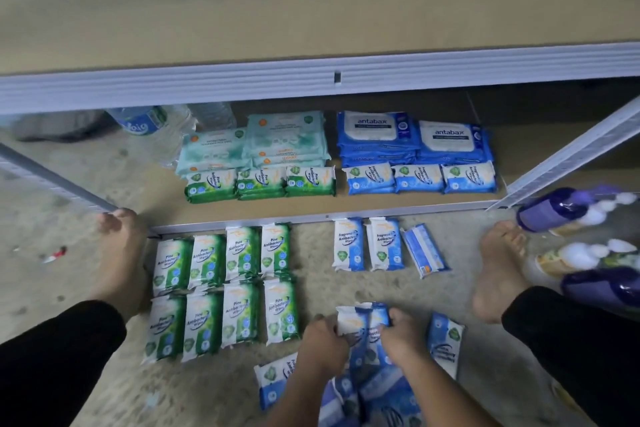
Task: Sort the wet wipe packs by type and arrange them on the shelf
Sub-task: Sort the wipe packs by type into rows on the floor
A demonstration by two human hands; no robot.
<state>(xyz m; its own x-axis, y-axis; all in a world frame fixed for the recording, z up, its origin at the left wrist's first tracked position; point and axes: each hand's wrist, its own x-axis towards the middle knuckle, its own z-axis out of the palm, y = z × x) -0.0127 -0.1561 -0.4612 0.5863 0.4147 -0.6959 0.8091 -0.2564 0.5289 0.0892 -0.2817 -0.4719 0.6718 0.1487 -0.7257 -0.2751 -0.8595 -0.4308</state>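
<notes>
Clutched on the floor just in front of the shelf, left hand and right hand fingers curled round blue Fragrance Free Antibacterial Wipes packs: seemingly light, squashy, slick-wrapped, best squeezed across flat faces.

Concrete floor, grey metal shelving — dim light

Shelf holds, by visible stacks: three green Pine stacks near left, three blue Fragrance Free stacks near right, two teal stacks far left, two antabax stacks far right. Floor: eight green Pine packs in two rows of four, three blue packs beyond; nearest blue pile uncountable.
</notes>
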